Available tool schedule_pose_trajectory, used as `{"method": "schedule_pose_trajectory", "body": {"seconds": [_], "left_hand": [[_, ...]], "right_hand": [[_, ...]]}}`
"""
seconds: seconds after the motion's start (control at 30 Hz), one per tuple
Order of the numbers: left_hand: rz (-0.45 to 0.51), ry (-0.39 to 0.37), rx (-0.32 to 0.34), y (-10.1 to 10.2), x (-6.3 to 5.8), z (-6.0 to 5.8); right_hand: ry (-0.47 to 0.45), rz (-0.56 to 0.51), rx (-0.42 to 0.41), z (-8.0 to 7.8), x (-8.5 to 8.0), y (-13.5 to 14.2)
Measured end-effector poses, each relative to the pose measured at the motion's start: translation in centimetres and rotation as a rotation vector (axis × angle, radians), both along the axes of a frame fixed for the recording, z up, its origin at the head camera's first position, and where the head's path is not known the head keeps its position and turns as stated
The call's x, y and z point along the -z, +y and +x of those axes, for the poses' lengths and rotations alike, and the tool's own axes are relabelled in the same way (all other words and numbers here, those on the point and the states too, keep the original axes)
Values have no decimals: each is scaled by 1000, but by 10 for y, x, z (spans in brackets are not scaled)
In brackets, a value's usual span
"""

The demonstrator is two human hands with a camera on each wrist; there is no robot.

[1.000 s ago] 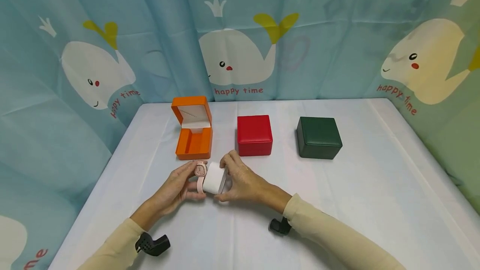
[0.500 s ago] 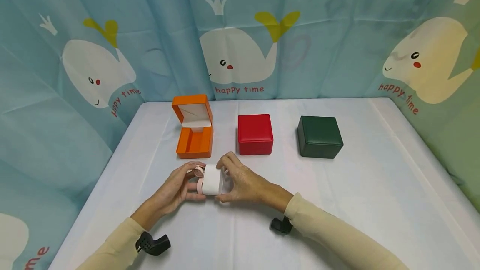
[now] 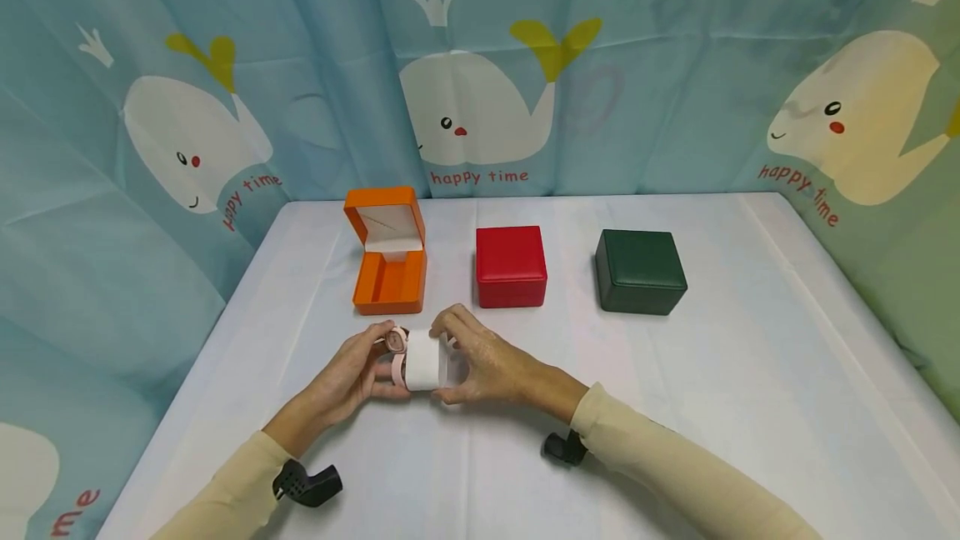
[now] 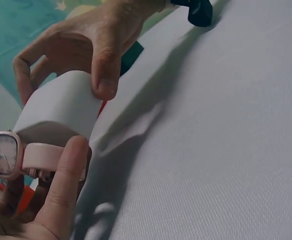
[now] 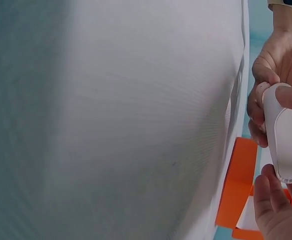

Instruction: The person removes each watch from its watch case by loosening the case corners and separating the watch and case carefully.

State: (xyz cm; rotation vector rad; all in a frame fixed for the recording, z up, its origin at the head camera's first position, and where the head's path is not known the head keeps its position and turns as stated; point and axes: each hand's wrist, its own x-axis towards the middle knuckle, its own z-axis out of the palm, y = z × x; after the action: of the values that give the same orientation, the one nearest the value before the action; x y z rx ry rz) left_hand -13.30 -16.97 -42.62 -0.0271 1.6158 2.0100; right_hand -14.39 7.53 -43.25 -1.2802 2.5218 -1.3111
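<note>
White cushion (image 3: 423, 361), smooth and round-ended, held between the two hands over the near-middle of a white-covered table (image 3: 750, 373). Right hand (image 3: 491, 365) grips it: thumb on one side, fingers on the opposite side, spread only as wide as the cushion. Left hand (image 3: 348, 377) holds a pink watch (image 3: 396, 342) at the cushion's left end; in the left wrist view the thumb presses the strap, other fingers behind, partly hidden. Watch face tilted, strap in a loop just beside the cushion; cannot tell whether any of the cushion sits inside the loop. Beyond the hands, three boxes in a row, well apart from one another on the right, nearer on the left: orange box (image 3: 388, 286) open, lid upright, pale lining inside the lid; red box (image 3: 512, 265), lid down; green box (image 3: 641, 272), lid down, at the right. Cream sleeves (image 3: 690, 473) on both arms, a black device (image 3: 307, 483) at each wrist. Behind the table, a blue curtain (image 3: 322, 23) printed with white whales and red "happy time" lettering.
</note>
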Motion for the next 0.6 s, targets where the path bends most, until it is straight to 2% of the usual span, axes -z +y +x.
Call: {"method": "schedule_pose_trajectory", "body": {"seconds": [0.27,0.6], "left_hand": [[13,32,12,-5,-2,1],[95,70,-23,-12,1,4]], "right_hand": [[13,10,-39,0,3,-1],[-14,35,-30,2,3,0]]}}
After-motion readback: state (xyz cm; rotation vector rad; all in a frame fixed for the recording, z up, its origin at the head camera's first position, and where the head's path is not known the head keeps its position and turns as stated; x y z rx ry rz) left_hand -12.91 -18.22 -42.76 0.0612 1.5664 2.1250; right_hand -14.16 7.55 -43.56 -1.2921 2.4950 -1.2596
